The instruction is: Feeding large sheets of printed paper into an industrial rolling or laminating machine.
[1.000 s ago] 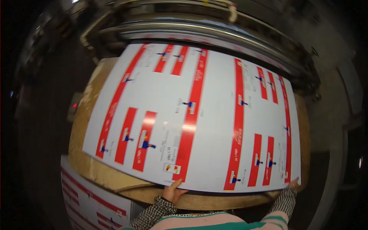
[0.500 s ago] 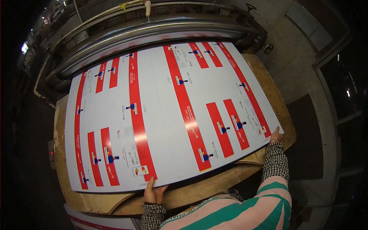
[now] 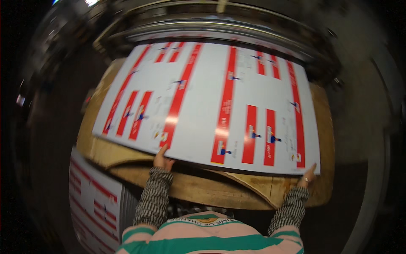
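A large white printed sheet with red bars lies flat over a wooden board. My left hand grips its near edge, left of the middle, fingers tucked under the sheet. At the near right corner my right hand holds the same edge. Both forearms wear checked sleeves and reach up from the lower edge. The far edge of the sheet lies against shiny metal rollers of a machine.
A stack of similar white and red sheets stands low at the left, beside my body. The wooden board juts past the sheet on the left, right and near sides. Dark floor surrounds everything.
The view has swung, so the sheet appears turned from frame to frame. Both hands stay on the near edge of the sheet, in the same places along it.
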### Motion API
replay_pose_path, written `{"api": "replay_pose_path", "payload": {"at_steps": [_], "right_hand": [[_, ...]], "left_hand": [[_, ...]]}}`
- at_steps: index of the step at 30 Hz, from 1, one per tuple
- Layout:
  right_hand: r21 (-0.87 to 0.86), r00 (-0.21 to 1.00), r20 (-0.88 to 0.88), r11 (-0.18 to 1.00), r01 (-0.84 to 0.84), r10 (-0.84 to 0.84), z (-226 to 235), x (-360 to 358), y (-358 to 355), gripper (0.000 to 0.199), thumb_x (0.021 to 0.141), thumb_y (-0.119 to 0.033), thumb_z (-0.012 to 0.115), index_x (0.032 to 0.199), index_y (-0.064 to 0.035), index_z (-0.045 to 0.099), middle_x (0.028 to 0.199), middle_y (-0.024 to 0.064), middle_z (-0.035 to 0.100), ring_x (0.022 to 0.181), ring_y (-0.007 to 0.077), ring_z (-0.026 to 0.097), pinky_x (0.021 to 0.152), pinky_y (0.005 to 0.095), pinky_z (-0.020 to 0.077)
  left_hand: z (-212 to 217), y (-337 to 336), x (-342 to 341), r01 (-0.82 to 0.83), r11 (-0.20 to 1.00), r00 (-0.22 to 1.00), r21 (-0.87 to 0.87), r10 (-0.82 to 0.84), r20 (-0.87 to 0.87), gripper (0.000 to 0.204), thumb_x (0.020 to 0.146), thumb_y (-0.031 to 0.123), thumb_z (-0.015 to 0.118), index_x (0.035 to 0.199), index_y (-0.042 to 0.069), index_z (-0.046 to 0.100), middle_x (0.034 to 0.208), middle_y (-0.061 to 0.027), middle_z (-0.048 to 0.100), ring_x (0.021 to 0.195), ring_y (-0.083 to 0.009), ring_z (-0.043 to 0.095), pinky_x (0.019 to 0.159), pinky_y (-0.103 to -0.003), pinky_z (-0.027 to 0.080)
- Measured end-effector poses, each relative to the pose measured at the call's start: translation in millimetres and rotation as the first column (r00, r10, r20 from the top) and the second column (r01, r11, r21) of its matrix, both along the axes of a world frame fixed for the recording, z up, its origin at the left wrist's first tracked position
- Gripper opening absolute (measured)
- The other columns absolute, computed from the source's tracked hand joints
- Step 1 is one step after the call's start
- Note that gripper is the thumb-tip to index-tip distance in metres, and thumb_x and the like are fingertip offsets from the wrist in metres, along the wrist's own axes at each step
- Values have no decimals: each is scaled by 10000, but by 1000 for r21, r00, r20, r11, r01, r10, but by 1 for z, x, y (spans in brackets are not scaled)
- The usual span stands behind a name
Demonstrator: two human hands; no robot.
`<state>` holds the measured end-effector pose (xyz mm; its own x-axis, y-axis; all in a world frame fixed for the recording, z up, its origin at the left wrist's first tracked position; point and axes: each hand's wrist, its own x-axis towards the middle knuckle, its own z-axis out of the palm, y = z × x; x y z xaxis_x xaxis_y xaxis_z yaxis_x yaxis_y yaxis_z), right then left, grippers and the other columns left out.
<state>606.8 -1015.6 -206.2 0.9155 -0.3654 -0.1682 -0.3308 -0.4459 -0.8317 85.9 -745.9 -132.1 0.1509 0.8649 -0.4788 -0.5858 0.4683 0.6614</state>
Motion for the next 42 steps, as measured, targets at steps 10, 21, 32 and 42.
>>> {"api": "replay_pose_path", "payload": {"at_steps": [10, 21, 32, 42], "right_hand": [[29, 988, -86, 992, -123, 125, 31, -25, -38, 819, 699, -554, 530, 1080, 158, 393, 1083, 289, 464, 954, 351, 504, 780, 400, 434], [-90, 825, 38, 824, -560, 564, 29, -25, -134, 358, 768, -309, 549, 929, 9, 514, 865, 114, 558, 719, 236, 509, 597, 334, 435], [-224, -357, 369, -291, -930, 858, 136, -387, 79, 510, 686, -170, 641, 1097, 54, 439, 1102, 180, 457, 1005, 273, 437, 867, 331, 347], [-427, -782, -71, -728, -537, 619, 94, -410, 90, 216, 752, -201, 537, 695, 6, 552, 650, 104, 570, 589, 221, 486, 586, 341, 411]], "left_hand": [[18, -57, -8, -171, 983, 985, -70, 168, -47, 403, 717, 146, 605, 1079, 66, 446, 992, -91, 535, 879, -232, 538, 728, -437, 443], [-4, -103, -50, -9, 997, 907, -76, -24, -421, 742, 653, 400, 662, 1167, -52, 376, 1154, -248, 405, 896, -344, 510, 727, -432, 455], [-1, -138, -90, 81, 997, 957, -11, -81, -278, 610, 684, 327, 653, 1146, -8, 438, 1160, -159, 452, 1004, -288, 474, 788, -427, 427], [-53, -156, -90, 517, 787, 762, 337, -244, -600, 322, 632, 218, 685, 830, 0, 555, 682, -134, 527, 647, -224, 538, 543, -353, 457]]}}
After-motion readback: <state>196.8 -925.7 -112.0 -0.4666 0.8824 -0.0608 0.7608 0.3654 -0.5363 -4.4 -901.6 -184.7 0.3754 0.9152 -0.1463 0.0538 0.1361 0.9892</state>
